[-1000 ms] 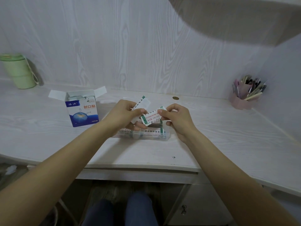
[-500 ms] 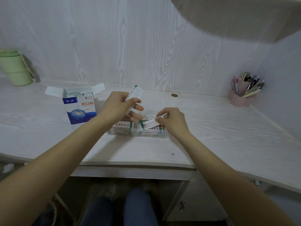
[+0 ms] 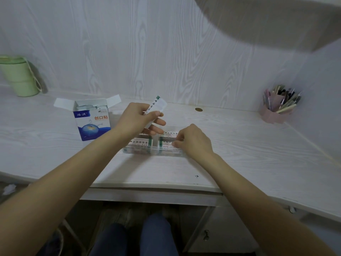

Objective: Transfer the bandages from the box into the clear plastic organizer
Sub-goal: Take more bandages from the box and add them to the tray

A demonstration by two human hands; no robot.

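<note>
A blue and white bandage box (image 3: 92, 122) stands open on the desk at the left, with wrapped bandages showing at its top. My left hand (image 3: 137, 120) holds a small stack of white bandages (image 3: 156, 106) upright between thumb and fingers, just behind the clear plastic organizer (image 3: 153, 151). The organizer lies flat at the desk's middle with bandages in its left compartment (image 3: 141, 142) and right compartment. My right hand (image 3: 192, 141) reaches down into the right compartment, its fingertips pinching a bandage (image 3: 168, 144) that lies there.
A green lidded cup (image 3: 17, 76) stands at the far left by the wall. A pink pen holder (image 3: 276, 108) full of pens sits at the right. A small round brass cap (image 3: 198, 109) is set in the desk behind the organizer. My knees show under the desk edge.
My right hand has carried one bandage from beside the left hand's stack down into the organizer's right compartment. The left hand has lifted slightly with its stack.
</note>
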